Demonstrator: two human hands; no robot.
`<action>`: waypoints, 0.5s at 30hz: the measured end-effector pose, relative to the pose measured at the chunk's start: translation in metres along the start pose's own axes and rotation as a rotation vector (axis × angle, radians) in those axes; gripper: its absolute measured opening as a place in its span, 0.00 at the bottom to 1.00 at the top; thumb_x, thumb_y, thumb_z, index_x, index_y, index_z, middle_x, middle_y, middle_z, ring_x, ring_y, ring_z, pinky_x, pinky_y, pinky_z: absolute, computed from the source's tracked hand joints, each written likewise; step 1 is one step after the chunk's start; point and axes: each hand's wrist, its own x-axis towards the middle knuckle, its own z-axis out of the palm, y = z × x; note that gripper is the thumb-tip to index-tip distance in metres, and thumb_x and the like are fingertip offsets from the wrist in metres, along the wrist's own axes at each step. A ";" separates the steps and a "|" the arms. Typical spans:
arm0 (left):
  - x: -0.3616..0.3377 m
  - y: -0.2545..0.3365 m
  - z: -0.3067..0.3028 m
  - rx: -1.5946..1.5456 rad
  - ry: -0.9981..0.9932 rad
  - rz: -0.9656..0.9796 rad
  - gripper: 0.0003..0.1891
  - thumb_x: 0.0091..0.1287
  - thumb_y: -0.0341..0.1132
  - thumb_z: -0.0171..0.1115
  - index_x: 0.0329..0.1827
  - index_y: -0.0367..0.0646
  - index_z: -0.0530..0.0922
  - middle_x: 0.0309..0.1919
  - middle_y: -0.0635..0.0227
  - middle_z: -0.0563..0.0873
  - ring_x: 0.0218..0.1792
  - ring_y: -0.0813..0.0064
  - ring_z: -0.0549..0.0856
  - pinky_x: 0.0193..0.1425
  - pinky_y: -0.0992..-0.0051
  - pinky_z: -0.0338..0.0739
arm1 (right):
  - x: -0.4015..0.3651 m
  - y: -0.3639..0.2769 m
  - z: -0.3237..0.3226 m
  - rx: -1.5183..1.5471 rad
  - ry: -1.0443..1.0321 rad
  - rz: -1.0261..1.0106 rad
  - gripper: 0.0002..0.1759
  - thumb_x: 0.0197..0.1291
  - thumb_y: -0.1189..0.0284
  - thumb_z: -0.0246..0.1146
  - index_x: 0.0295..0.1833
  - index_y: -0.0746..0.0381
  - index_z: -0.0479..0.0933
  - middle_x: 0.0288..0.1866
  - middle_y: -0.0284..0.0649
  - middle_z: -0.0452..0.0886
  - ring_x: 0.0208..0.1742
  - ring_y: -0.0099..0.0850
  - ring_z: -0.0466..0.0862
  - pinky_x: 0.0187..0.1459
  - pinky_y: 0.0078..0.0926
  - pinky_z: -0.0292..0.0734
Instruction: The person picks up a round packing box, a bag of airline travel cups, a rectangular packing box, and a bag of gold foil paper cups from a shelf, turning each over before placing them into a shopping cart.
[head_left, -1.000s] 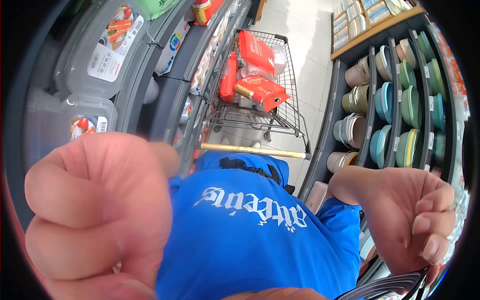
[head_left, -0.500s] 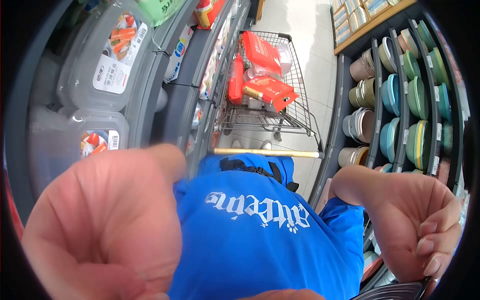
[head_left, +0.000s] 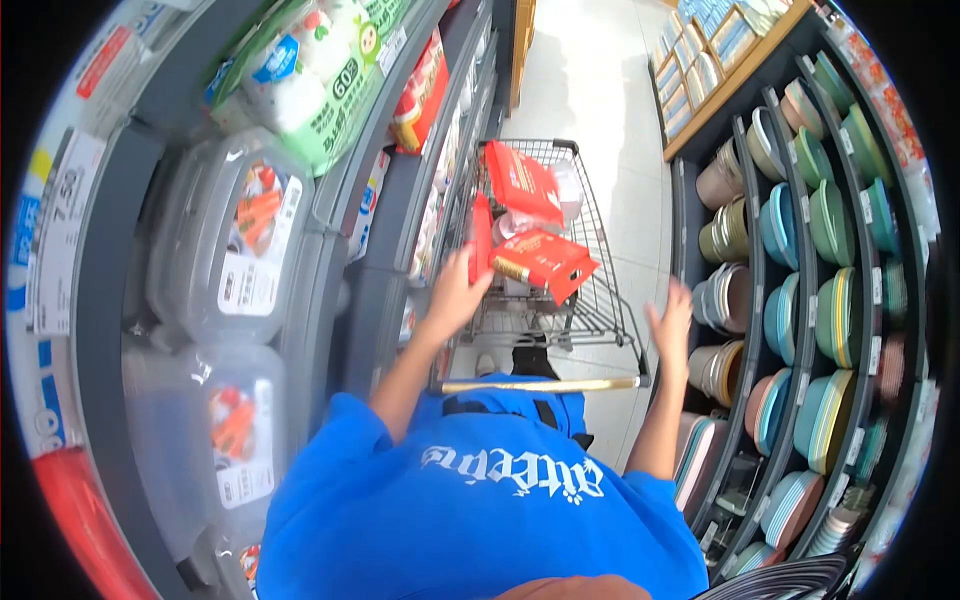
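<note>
A wire shopping cart [head_left: 600, 300] stands before me with several red packets in it. My left hand [head_left: 460, 298] is at the lower end of the narrow red packet [head_left: 481, 235] on the cart's left side, its fingers closed about that end and partly hidden. Another red packet [head_left: 524, 184] lies toward the cart's far end, and a red packet with a gold strip [head_left: 548, 262] lies nearer, beside a pale clear pack [head_left: 568, 188]. To the right of the cart, my right hand [head_left: 672, 318] is raised with fingers apart, holding nothing.
The cart's handle [head_left: 540, 384] crosses close to my waist. At left, shelves hold clear plastic food boxes [head_left: 235, 250] and a green wipes-like pack [head_left: 315, 85]. Stacked bowls [head_left: 832, 222] fill the right shelves. A pale tiled floor [head_left: 590, 90] runs ahead between them.
Both hands have moved from close to the camera out toward the cart. My left hand has reached the narrow red packet, and my right hand has opened from curled fingers.
</note>
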 end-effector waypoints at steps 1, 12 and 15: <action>-0.018 -0.025 0.008 0.155 -0.132 -0.137 0.34 0.64 0.43 0.66 0.70 0.35 0.66 0.65 0.46 0.73 0.67 0.49 0.74 0.70 0.58 0.68 | -0.019 0.030 0.034 -0.125 -0.210 0.144 0.43 0.58 0.59 0.70 0.75 0.61 0.60 0.73 0.56 0.65 0.72 0.57 0.65 0.68 0.56 0.64; -0.045 -0.078 0.034 0.294 -0.491 -0.639 0.43 0.63 0.44 0.66 0.77 0.38 0.56 0.71 0.42 0.69 0.70 0.45 0.71 0.70 0.53 0.68 | 0.032 0.125 0.145 0.380 -0.524 0.570 0.12 0.66 0.74 0.53 0.51 0.69 0.73 0.31 0.50 0.82 0.24 0.36 0.86 0.18 0.34 0.78; -0.024 -0.087 0.049 0.334 -0.447 -0.537 0.36 0.64 0.36 0.62 0.76 0.47 0.60 0.59 0.45 0.77 0.59 0.44 0.79 0.61 0.53 0.75 | 0.082 0.119 0.141 0.231 -0.521 0.491 0.17 0.64 0.73 0.56 0.55 0.70 0.74 0.34 0.55 0.83 0.31 0.45 0.88 0.30 0.42 0.82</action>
